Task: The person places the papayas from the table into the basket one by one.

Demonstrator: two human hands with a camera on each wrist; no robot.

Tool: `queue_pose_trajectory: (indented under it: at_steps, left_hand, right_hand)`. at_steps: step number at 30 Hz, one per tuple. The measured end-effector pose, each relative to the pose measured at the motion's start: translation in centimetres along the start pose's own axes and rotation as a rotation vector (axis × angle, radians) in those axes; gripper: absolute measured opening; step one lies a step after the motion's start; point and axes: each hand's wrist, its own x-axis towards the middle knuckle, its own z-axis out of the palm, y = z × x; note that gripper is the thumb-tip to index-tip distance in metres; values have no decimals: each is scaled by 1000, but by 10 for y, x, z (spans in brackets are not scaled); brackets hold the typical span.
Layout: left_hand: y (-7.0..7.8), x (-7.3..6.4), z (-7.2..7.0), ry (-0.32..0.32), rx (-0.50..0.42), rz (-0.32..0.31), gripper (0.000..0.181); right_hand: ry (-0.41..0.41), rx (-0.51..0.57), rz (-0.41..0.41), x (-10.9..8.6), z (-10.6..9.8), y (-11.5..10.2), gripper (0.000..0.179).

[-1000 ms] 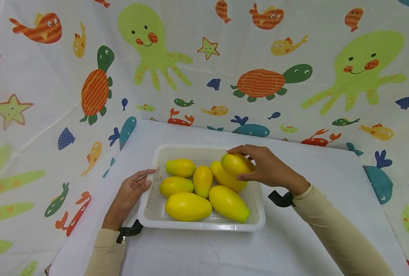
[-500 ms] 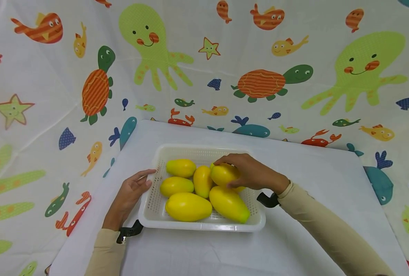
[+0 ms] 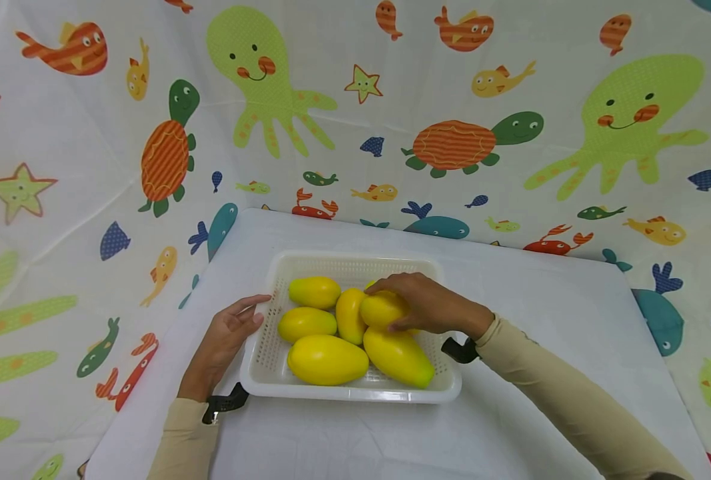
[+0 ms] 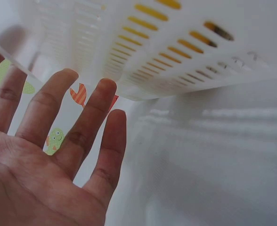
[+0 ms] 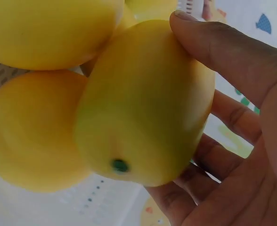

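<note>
My right hand (image 3: 432, 303) grips a yellow papaya (image 3: 381, 311) between thumb and fingers, over the right half of a white plastic basket (image 3: 350, 393). In the right wrist view, that papaya (image 5: 143, 108) shows a dark green stem spot and sits against other yellow fruit. Beneath it and my hand, another papaya is mostly hidden. My left hand (image 3: 228, 335) is at the basket's left side, its fingers extended near the rim. The left wrist view shows those fingers (image 4: 112, 141) spread beside the slotted wall.
Several more yellow papayas lie in the basket, among them a large one (image 3: 328, 360) at the front left and one with a green tip (image 3: 398, 355) at the front right. A white cloth (image 3: 547, 320) covers the table. Behind hangs a sea-animal curtain (image 3: 343, 127).
My right hand has moved left and slightly down with the papaya, bringing it close to the middle fruit. The left hand and basket have stayed in place.
</note>
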Motion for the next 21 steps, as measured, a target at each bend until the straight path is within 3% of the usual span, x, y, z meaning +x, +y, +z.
queue_pose_trajectory:
  at_steps: [9, 17, 21]
  left_hand:
    - [0, -1, 1, 8, -5, -2, 46]
    - [0, -1, 2, 11, 17, -2, 48]
    - [0, 1, 1, 9, 11, -1, 45]
  right_hand:
    - [34, 43, 57, -6, -3, 2, 69]
    - [133, 153, 132, -26, -6, 22, 71]
    - [191, 179, 212, -40, -9, 31, 73]
